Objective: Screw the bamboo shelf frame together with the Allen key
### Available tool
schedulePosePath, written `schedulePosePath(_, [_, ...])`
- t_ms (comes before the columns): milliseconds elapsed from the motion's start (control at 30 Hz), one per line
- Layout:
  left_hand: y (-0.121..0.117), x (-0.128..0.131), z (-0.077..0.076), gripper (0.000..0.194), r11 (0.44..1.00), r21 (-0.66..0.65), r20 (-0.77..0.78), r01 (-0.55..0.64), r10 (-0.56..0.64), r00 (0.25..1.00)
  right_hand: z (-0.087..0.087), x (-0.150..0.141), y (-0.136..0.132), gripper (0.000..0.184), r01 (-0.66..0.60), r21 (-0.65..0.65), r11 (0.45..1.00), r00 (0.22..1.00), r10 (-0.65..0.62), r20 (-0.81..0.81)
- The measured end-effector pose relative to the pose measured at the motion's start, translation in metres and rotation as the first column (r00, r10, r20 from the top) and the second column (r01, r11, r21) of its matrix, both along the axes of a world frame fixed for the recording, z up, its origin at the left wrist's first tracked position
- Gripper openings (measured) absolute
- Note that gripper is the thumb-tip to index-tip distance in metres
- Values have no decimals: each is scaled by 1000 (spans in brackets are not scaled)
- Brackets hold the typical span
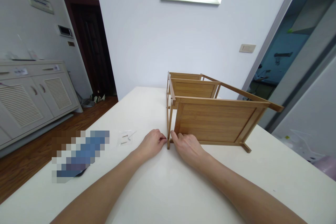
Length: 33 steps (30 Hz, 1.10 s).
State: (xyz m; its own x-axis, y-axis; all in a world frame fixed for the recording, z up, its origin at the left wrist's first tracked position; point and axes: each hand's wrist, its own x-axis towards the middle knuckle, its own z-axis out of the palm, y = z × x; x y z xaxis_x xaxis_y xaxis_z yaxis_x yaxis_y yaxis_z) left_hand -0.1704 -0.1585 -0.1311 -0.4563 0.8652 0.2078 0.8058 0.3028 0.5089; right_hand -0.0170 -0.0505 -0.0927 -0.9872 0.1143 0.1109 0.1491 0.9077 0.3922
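A slatless wooden shelf rack (210, 120) lies on its side on the white table, its panels standing upright. At the near left corner of the rack, my left hand (152, 142) has its thumb and fingers pinched together against the outer side of the leg. Whatever is between those fingertips is too small to make out. My right hand (190, 147) grips the same corner from the other side, index finger by the leg and the other fingers curled against the near panel's lower edge.
Left of my hands, a clear plastic bag (125, 138) holds two screws and what looks like a hex key on the white table (147, 189). A blurred-out blue item (84, 154) lies near the left edge. The wall (136, 42) rises behind the table.
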Motion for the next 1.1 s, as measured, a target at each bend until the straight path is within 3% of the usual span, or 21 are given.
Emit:
schedulePosePath(333, [8,2,-10,15,998,0,40,-60,60,997,-1,-1,0,31,3,3,1000,1000,-3,-7])
schedulePosePath(600, [4,2,-9,26,1000,6,-57,-10,10,998,0,0,0,31,1,4,1000,1000,-1,0])
schedulePosePath(933, [8,5,-9,17,998,18,-27,-68,69,997,-1,0,0,29,4,5,1000,1000,-4,4])
schedulePosePath(1100, [5,4,-6,20,999,14,-49,-31,32,998,0,1,0,29,2,8,1000,1000,-1,-4])
